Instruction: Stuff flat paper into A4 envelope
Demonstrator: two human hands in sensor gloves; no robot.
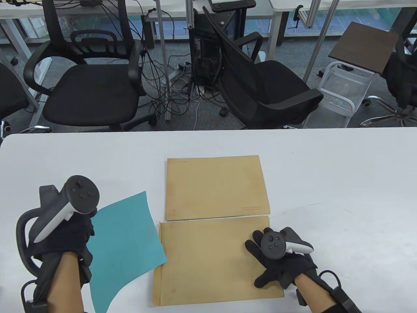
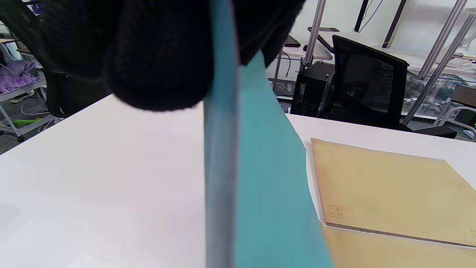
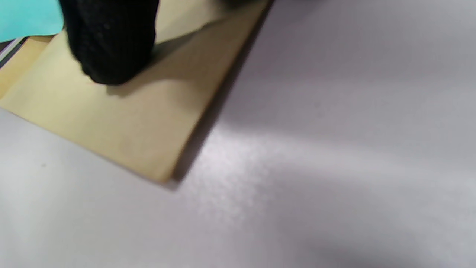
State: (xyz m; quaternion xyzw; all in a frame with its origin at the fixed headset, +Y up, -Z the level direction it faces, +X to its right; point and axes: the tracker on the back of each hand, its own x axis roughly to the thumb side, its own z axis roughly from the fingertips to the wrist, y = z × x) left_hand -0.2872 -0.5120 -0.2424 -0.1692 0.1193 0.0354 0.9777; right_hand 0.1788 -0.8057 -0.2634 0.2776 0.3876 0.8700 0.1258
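**Paper, knit and a dull white top**

I see two envelopes of matt tan paper, the near envelope and the far envelope, both smooth. The teal sheet is thin paper, matt, curling. My gloves look like black knit cloth on the left hand and right hand. The tabletop is white, smooth, with a soft sheen.

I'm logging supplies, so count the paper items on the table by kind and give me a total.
Brown envelopes: 2, the far envelope and the near envelope under the right hand.
Teal paper sheets: 1, the teal sheet held by the left hand.
Total: 3
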